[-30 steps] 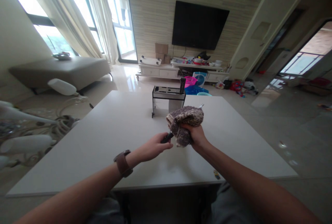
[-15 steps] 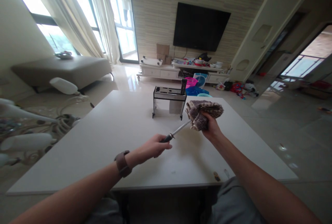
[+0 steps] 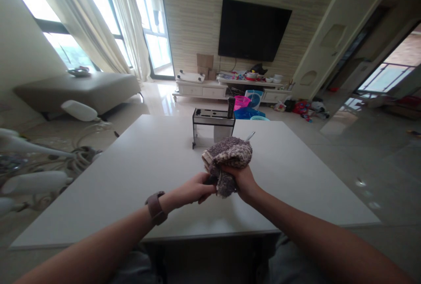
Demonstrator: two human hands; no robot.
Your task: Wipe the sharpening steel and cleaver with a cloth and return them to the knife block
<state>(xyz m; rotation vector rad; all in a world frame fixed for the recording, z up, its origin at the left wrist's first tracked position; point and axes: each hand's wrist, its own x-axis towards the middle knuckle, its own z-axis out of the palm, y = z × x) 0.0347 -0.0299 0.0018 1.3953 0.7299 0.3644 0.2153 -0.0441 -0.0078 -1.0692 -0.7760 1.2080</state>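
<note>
Gripping a dark handle in the left hand, at about seven o'clock from a bunched brown cloth. Holding that cloth closed in the right hand, wrapped around a thin rod, with only a metal tip poking out between one and two o'clock. Seems to be partway through wiping the rod, to judge by the cloth over most of its length; cannot tell the state of the covered part. Not yet in the holder, at eleven o'clock from the cloth on the white surface, with one black-handled piece upright at its right end. Apparently left to do: finishing the wipe and freeing the rod from the cloth.
</note>
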